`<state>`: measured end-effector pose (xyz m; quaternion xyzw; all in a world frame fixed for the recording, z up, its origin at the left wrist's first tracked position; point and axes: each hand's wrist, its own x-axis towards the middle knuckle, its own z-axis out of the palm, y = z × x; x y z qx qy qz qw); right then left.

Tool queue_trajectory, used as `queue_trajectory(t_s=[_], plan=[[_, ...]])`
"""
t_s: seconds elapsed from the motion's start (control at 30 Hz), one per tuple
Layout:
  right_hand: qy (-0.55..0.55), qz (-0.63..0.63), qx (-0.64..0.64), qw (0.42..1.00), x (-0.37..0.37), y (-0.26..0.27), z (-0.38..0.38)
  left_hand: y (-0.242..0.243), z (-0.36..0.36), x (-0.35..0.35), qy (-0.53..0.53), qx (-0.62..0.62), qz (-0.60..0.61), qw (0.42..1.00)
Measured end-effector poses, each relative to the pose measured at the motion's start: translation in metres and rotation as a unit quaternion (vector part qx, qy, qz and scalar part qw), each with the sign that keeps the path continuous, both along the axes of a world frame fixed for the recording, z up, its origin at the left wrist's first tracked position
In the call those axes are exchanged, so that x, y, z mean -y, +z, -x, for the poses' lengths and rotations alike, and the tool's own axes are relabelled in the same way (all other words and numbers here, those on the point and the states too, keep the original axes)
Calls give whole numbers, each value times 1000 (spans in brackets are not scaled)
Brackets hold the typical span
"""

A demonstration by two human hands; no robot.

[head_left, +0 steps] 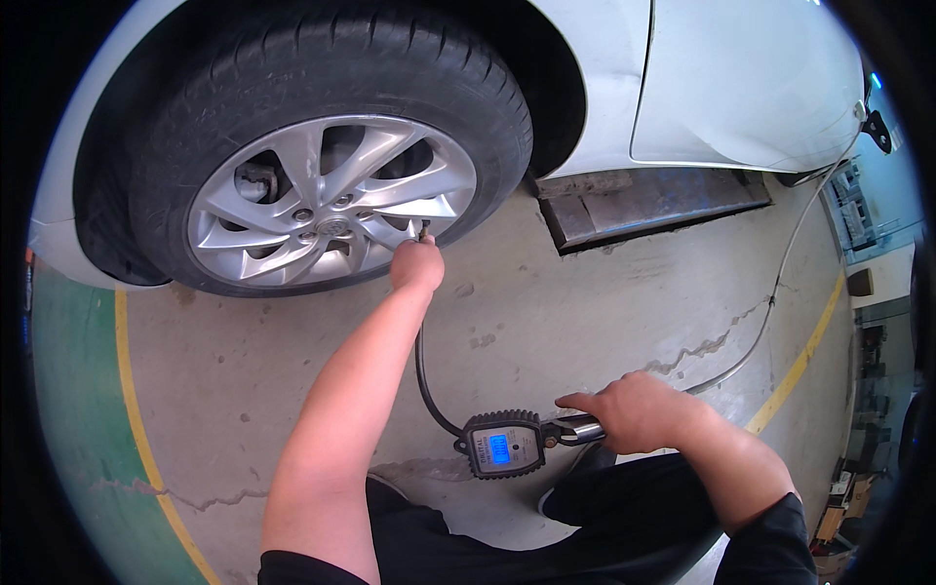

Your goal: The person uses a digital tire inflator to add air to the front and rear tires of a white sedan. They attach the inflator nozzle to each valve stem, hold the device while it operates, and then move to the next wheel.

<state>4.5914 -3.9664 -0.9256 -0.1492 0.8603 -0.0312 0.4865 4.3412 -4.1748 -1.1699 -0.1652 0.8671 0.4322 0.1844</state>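
Note:
At the lower right rim of a silver alloy wheel point(314, 197), my left hand point(418, 263) grips the hose end chuck point(424, 229) close to the spokes. A black rubber tire point(504, 124) surrounds the wheel. From my left hand a thin black hose point(420, 365) curves down to a digital tire inflator gauge point(504, 444) with a lit blue display. My right hand point(636, 413) is wrapped around the inflator's metal handle point(578, 428), its index finger stretched toward the gauge. The valve stem is hidden or too small to tell.
A white car body point(731, 88) with a dented door fills the top. A metal lift plate point(651, 208) sits in a floor recess beneath it. An air hose point(786, 256) runs from the right hand up to the right. Yellow lines point(139, 395) cross the cracked concrete floor point(307, 380).

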Motion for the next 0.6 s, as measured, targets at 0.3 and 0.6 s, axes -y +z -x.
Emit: queue_trajectory(t_s=[0.3,0.6], plan=[[9,8,-7,1000,-3,-7,-2,-18,2,1,-40,-36,64,996],[20,-1,17,1000,0,-7,4,-17,-4,-1,-5,-44,27,999]])
